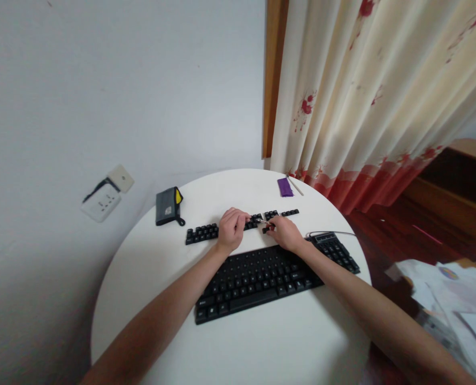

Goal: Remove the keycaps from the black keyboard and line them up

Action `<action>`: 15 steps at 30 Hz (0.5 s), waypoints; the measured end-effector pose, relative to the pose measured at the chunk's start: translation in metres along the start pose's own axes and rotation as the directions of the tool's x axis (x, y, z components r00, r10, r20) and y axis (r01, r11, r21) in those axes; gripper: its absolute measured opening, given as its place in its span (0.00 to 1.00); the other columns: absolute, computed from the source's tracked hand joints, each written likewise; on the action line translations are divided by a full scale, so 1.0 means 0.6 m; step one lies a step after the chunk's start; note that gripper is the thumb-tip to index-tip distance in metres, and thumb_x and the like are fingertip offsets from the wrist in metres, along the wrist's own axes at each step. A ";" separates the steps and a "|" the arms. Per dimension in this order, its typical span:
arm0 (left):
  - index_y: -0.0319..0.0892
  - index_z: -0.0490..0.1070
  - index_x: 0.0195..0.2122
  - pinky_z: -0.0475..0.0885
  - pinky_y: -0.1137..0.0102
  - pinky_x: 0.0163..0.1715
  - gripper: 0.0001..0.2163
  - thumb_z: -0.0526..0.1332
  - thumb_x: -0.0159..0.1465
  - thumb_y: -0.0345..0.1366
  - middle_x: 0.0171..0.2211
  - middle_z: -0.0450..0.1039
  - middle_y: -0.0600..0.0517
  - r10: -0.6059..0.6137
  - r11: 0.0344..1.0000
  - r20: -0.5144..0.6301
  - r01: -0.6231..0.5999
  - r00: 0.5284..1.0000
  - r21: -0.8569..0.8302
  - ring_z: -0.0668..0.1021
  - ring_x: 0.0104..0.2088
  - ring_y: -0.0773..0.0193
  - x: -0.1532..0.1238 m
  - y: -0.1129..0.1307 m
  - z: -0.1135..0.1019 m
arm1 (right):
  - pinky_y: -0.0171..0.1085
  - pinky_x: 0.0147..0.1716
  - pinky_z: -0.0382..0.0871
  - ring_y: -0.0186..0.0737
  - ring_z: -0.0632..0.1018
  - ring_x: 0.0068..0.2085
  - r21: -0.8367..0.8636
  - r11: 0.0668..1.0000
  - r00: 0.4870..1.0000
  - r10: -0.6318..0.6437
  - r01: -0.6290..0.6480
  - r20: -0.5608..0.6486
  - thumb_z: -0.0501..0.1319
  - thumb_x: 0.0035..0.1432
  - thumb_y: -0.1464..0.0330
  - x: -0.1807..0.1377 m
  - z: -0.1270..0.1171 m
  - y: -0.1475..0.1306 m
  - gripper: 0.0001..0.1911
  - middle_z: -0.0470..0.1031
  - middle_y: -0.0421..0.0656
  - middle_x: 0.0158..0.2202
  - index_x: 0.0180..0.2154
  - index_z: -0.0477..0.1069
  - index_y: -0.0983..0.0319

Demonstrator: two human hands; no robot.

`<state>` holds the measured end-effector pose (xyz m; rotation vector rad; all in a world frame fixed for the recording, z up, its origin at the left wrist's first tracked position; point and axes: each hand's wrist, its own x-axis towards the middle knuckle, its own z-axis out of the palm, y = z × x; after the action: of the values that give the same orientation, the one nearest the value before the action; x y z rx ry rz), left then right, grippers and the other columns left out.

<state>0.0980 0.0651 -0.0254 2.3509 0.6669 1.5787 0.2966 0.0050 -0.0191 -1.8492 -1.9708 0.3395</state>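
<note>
A black keyboard lies across the round white table; its upper rows show bare spots where keycaps are off. Beyond it, loose black keycaps stand in rows. Over these rows my left hand is closed, fingertips pinched together; anything between them is too small to name. A thin, shiny metal tool is gripped in my right hand, its tip pointing left toward my left fingertips. One dark keycap shows just below the tool, beside my right fingers.
A grey pouch with yellow lining sits at the table's far left. Toward the back right lie a purple cloth and a thin pale stick. The keyboard's cable runs off the right edge. A curtain hangs behind.
</note>
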 end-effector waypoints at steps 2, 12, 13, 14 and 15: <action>0.41 0.72 0.32 0.70 0.63 0.37 0.16 0.48 0.73 0.37 0.27 0.75 0.50 -0.011 1.000 -0.013 0.011 1.000 0.018 0.75 0.30 0.62 0.000 0.001 0.000 | 0.35 0.36 0.63 0.45 0.78 0.39 -0.015 1.000 1.000 0.019 -0.018 0.017 0.66 0.55 0.69 0.009 0.006 -0.002 0.04 0.80 0.47 0.36 0.34 0.78 0.61; 0.42 0.71 0.31 0.68 0.63 0.36 0.16 0.48 0.72 0.35 0.25 0.73 0.51 -0.002 0.998 -0.054 0.006 0.999 0.065 0.73 0.30 0.62 0.003 0.007 -0.001 | 0.35 0.34 0.64 0.45 0.79 0.38 -0.051 0.973 0.974 0.227 -0.227 0.001 0.66 0.55 0.63 0.009 0.020 -0.006 0.10 0.80 0.47 0.36 0.37 0.76 0.62; 0.42 0.71 0.31 0.68 0.63 0.36 0.15 0.48 0.72 0.34 0.25 0.73 0.51 0.000 0.998 -0.053 0.003 0.999 0.066 0.73 0.30 0.62 0.003 0.007 -0.001 | 0.35 0.33 0.64 0.46 0.79 0.37 -0.053 0.967 0.969 0.248 -0.247 0.002 0.66 0.55 0.63 0.009 0.022 -0.006 0.09 0.80 0.48 0.35 0.36 0.76 0.62; 0.42 0.71 0.31 0.68 0.63 0.36 0.15 0.48 0.72 0.34 0.25 0.73 0.51 0.002 0.998 -0.053 0.002 0.999 0.066 0.73 0.30 0.62 0.003 0.007 -0.001 | 0.35 0.33 0.64 0.46 0.79 0.37 -0.054 0.963 0.965 0.264 -0.263 0.005 0.66 0.55 0.63 0.010 0.024 -0.007 0.09 0.80 0.48 0.35 0.34 0.76 0.61; 0.42 0.71 0.30 0.68 0.63 0.36 0.15 0.48 0.72 0.34 0.25 0.73 0.51 0.001 0.998 -0.053 0.003 0.999 0.067 0.73 0.30 0.62 0.003 0.007 -0.001 | 0.36 0.33 0.64 0.46 0.80 0.37 -0.054 0.960 0.961 0.276 -0.275 0.008 0.66 0.55 0.63 0.012 0.026 -0.008 0.08 0.80 0.48 0.35 0.33 0.76 0.61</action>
<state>0.0992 0.0625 -0.0222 2.3627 0.7434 1.6481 0.2852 0.0134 -0.0297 -2.1661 -1.7460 0.3870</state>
